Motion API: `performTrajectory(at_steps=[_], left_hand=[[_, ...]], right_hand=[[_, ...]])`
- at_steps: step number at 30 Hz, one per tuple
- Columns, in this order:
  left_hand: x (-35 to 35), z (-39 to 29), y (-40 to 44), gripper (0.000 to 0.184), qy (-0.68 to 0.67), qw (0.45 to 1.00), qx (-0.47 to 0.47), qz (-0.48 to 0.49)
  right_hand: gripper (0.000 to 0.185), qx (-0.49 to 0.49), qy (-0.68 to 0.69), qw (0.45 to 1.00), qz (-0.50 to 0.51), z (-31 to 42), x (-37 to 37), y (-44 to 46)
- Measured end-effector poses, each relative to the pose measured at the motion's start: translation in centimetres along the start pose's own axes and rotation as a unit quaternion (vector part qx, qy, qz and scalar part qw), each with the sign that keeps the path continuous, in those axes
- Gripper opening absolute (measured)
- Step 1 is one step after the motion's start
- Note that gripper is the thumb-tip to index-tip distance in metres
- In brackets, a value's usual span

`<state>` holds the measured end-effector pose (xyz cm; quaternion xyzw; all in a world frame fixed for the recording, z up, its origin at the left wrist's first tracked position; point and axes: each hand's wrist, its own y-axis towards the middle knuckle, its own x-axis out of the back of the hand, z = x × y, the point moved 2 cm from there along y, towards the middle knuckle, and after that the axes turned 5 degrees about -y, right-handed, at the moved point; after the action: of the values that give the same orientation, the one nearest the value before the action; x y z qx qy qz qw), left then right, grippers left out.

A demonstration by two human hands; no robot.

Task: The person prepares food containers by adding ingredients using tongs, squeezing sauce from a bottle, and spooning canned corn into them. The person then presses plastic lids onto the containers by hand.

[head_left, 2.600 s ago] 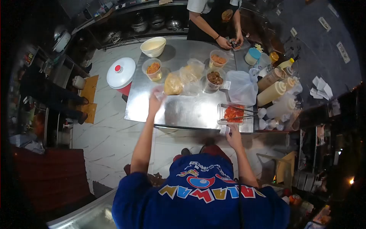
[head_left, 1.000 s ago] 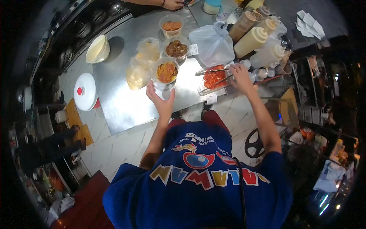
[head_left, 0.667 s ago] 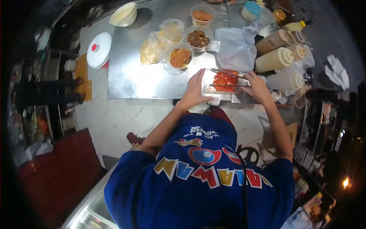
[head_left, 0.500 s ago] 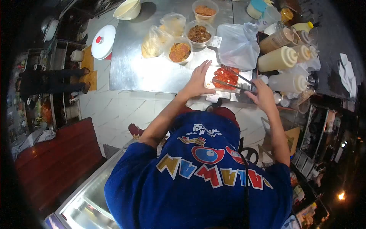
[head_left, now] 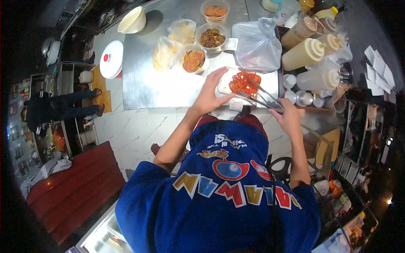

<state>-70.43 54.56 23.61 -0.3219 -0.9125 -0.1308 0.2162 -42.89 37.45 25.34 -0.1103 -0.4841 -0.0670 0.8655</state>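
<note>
A white rectangular container [head_left: 224, 80] with red, sauce-coated food [head_left: 244, 82] lies at the table's near edge. My left hand [head_left: 211, 93] grips its left end, thumb at the near side and fingers at the far side. Metal tongs [head_left: 262, 93] are in my right hand [head_left: 289, 114], and their tips reach into the red food with the arms apart. Just behind the container stand a round tub of orange-brown food [head_left: 194, 61] and a tub of dark brown pieces [head_left: 212, 38]. A printed label [head_left: 236, 105] hangs at the container's near side.
A tied white plastic bag [head_left: 256, 46] sits behind the container. Squeeze bottles [head_left: 303, 55] and small lidded cups [head_left: 303, 98] crowd the right. Clear bags [head_left: 165, 54], a third food tub [head_left: 215, 12] and a cream bowl [head_left: 132, 20] stand farther back. Another person's legs [head_left: 74, 105] show at left.
The view has shifted slightly. The tongs' arms are somewhat closer together in the food. The red food is bunched more to the right, and more white container bottom shows at left.
</note>
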Motion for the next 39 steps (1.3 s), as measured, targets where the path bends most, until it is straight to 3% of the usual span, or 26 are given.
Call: performTrajectory(at_steps=[2, 5, 8, 14, 20, 26, 39], left_hand=[[2.8, -2.4, 1.3, 0.078, -0.061, 0.997, -0.012, -0.05], [7.7, 0.2, 5.5, 0.084, 0.074, 0.984, -0.063, -0.146], [10.2, 2.4, 9.5, 0.098, 0.151, 0.978, -0.048, -0.135], [8.9, 6.6, 14.7, 0.128, 0.261, 0.965, 0.0, 0.023], [8.8, 7.4, 15.8, 0.127, 0.199, 0.977, 0.014, 0.081], [9.4, 8.9, 16.6, 0.125, 0.159, 0.979, -0.071, 0.104], [10.0, 7.8, 15.8, 0.126, 0.171, 0.98, -0.06, 0.081]], right_hand=[[0.042, 0.013, -0.02, 0.999, -0.031, 0.5, -0.4, -0.3], [0.044, -0.004, -0.035, 0.999, -0.036, 1.5, -0.9, -0.2], [0.045, -0.006, -0.059, 0.997, -0.047, 2.3, -1.2, -0.5], [0.046, -0.052, -0.056, 0.995, -0.059, 3.6, -1.6, -1.3], [0.046, -0.076, -0.04, 0.992, -0.097, 4.4, -2.0, -2.6], [0.048, -0.085, -0.03, 0.99, -0.109, 3.9, -2.3, -2.6], [0.045, -0.038, -0.033, 0.994, -0.094, 3.1, -0.9, -0.6]])
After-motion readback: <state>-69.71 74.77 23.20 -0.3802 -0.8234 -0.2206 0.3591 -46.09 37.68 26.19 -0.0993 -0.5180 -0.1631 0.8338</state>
